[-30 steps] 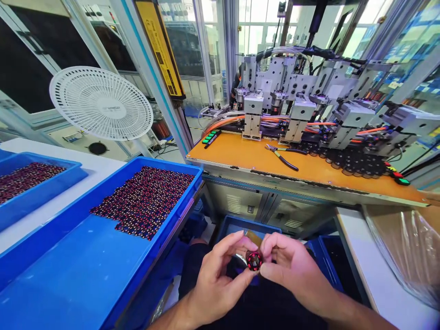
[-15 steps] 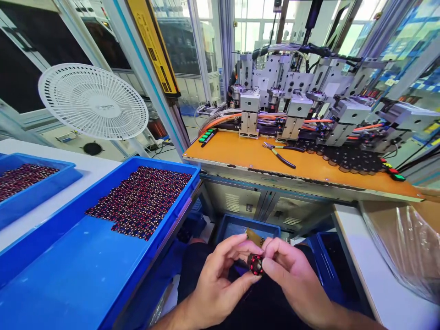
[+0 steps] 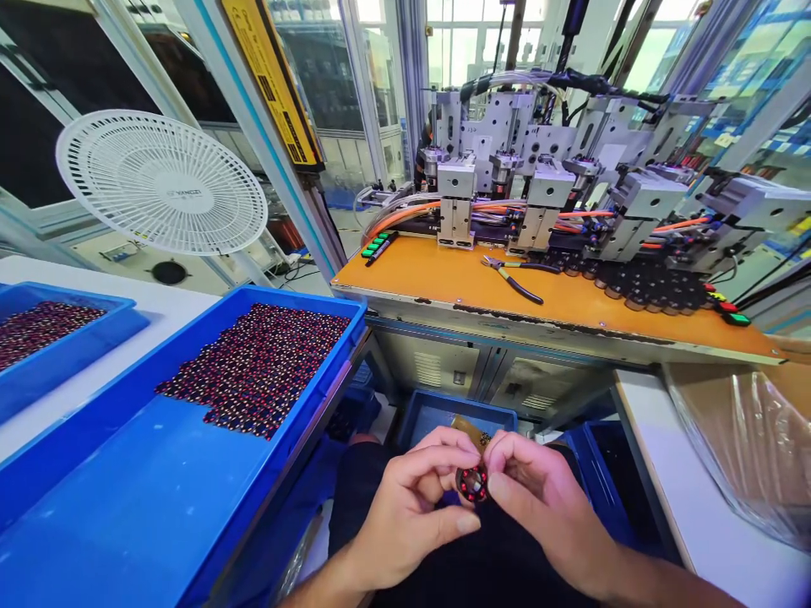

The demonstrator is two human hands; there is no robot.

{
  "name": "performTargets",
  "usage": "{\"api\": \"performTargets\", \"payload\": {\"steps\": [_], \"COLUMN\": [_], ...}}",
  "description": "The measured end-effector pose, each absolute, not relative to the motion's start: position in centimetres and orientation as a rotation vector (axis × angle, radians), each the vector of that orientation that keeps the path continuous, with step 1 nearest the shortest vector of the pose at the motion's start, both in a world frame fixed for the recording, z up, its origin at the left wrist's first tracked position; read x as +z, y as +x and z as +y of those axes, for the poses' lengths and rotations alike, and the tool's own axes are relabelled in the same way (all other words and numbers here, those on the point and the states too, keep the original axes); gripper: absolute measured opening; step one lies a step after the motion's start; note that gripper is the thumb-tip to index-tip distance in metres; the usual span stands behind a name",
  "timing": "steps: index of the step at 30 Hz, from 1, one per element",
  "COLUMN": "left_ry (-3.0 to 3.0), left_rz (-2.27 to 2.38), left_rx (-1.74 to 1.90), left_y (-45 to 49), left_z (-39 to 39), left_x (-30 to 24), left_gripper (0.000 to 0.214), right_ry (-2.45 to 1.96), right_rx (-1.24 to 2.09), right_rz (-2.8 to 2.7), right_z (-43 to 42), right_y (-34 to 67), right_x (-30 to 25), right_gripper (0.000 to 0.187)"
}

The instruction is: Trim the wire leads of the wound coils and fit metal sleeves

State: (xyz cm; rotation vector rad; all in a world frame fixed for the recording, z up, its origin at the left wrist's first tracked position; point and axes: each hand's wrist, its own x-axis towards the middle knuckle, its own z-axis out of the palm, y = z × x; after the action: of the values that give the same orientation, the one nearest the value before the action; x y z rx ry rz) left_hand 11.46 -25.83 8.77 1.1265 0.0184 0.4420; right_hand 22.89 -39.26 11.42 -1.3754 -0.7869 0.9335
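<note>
A small dark ring-shaped part with red spots around its face [image 3: 472, 484] is held up over my lap, its round opening turned towards me. My right hand [image 3: 551, 515] pinches its right edge between thumb and fingertips. On the other side, the curled fingers of my left hand [image 3: 411, 511] rest against the part, the index fingertip at its top. The left thumb stands a little below the ring. Beyond my hands, a blue bin [image 3: 431, 405] on the floor contains a yellowish piece [image 3: 465, 428] and a few tiny parts.
At left, a large blue tray [image 3: 127, 507] carries tightly packed red-spotted parts [image 3: 259, 367]; another tray [image 3: 63, 371] lies beyond. Ahead, pliers [image 3: 516, 279] and dark cylindrical pieces [image 3: 659, 287] lie on an orange bench [image 3: 431, 270] before a machine [image 3: 538, 186]. A fan [image 3: 165, 181] stands left.
My left thumb has come away from the ring's lower edge. The ring has turned slightly to face me more and moved up a little. My right hand keeps its pinch.
</note>
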Motion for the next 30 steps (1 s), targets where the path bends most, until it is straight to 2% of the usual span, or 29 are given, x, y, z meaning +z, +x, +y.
{"api": "performTargets", "payload": {"steps": [4,10,15,22,30], "left_ry": [1.100,0.961,1.051,1.002,1.028], "left_rz": [0.056,0.054,0.050,0.031,0.066], "left_rx": [0.407,0.355,0.359,0.287,0.162], "left_y": [11.4,11.2,11.2,10.7,10.5], "left_z": [-26.0,-25.8,-25.8,-25.4,-25.9], "left_x": [9.0,8.9,8.9,9.0,8.9], "left_gripper": [0.028,0.026,0.026,0.027,0.028], "right_ry": [-1.430,-1.533,-1.527,-1.685,-1.496], "right_rx": [0.945,0.974,1.030,0.940,0.932], "right_rz": [-0.810,-0.845,-0.860,-0.980,-1.464], "right_z": [-39.3,-40.3,-39.7,-39.9,-37.2], "right_y": [23.0,24.4,24.2,25.8,26.4], "right_x": [11.8,12.2,13.3,13.6,15.9], "right_gripper": [0.034,0.035,0.024,0.028,0.006]}}
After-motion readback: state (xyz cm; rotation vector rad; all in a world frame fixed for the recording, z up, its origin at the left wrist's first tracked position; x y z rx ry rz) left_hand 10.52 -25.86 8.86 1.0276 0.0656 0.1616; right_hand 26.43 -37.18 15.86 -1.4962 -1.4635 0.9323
